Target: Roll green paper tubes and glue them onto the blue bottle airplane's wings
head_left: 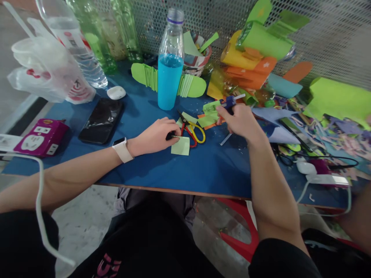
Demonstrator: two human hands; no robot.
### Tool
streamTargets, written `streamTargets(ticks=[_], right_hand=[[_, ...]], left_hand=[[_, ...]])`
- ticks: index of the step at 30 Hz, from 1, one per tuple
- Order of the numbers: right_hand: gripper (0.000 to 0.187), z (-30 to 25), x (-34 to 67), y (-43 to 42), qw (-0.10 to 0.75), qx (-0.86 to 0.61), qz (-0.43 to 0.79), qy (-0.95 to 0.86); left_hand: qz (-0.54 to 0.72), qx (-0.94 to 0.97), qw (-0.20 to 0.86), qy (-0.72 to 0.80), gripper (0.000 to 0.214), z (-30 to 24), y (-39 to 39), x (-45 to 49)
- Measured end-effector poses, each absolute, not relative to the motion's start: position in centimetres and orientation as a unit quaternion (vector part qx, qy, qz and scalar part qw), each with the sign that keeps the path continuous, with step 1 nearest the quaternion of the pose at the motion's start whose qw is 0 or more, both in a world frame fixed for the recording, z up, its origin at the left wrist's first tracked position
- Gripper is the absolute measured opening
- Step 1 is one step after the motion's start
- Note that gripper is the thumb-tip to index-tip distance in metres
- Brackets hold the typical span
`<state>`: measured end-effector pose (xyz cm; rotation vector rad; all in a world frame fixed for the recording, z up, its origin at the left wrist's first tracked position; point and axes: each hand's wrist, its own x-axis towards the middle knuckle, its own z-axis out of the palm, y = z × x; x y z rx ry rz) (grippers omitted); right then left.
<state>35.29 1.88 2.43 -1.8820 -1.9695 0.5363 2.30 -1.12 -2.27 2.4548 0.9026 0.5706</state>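
My left hand has its fingers closed at the top edge of a small pale green paper piece, low over the blue table. A small black thing, too hidden to name, shows under those fingers. Beside the paper lie scissors with red and yellow handles. My right hand is wrapped round a blue glue gun with a clear glue stick jutting from it. Green paper scraps lie just left of this hand. Another clear stick rests on the table below it.
A bottle of blue liquid stands behind the scissors, before a folded green paper strip. At left are a phone, a purple power adapter and more bottles. Colourful paper-covered bottles and scraps crowd the right.
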Motion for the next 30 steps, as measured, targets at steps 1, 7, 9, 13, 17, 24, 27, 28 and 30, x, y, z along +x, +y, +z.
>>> streamTargets(ticks=[1,7,9,13,17,24,27,28,30], right_hand=[[0.078,2.5,35.6,2.0,0.186,-0.673,0.161,-0.697],[0.066,3.1,35.8,1.9,0.199,-0.692,0.11,-0.685],[0.068,3.0,35.4,1.7,0.197,-0.686,0.113,-0.691],[0.07,2.5,35.4,1.8,0.186,-0.68,0.12,-0.699],[0.063,2.2,36.6,2.3,0.188,-0.681,0.088,-0.702],[0.068,2.8,37.3,2.1,0.191,-0.7,0.116,-0.679],[0.069,3.1,36.9,1.9,0.207,-0.691,0.102,-0.685],[0.069,3.1,36.9,1.8,0.212,-0.689,0.101,-0.685],[0.067,3.2,36.9,1.8,0.207,-0.69,0.108,-0.685]], left_hand=[[0.208,0.892,0.231,0.328,0.011,-2.3,-1.1,2.3],[0.205,0.893,0.229,0.329,0.011,-2.3,-1.1,2.2],[0.204,0.893,0.23,0.328,0.011,-2.3,-1.1,2.2],[0.207,0.893,0.231,0.327,0.011,-2.4,-1.1,2.2],[0.209,0.891,0.232,0.33,0.012,-2.4,-1.2,2.3],[0.221,0.866,0.284,0.347,0.009,-1.6,-1.0,2.1],[0.241,0.841,0.329,0.355,0.014,-1.2,-0.9,1.9],[0.251,0.832,0.345,0.355,0.016,-1.1,-0.9,1.9],[0.273,0.814,0.374,0.351,0.018,-1.0,-0.9,1.9]])
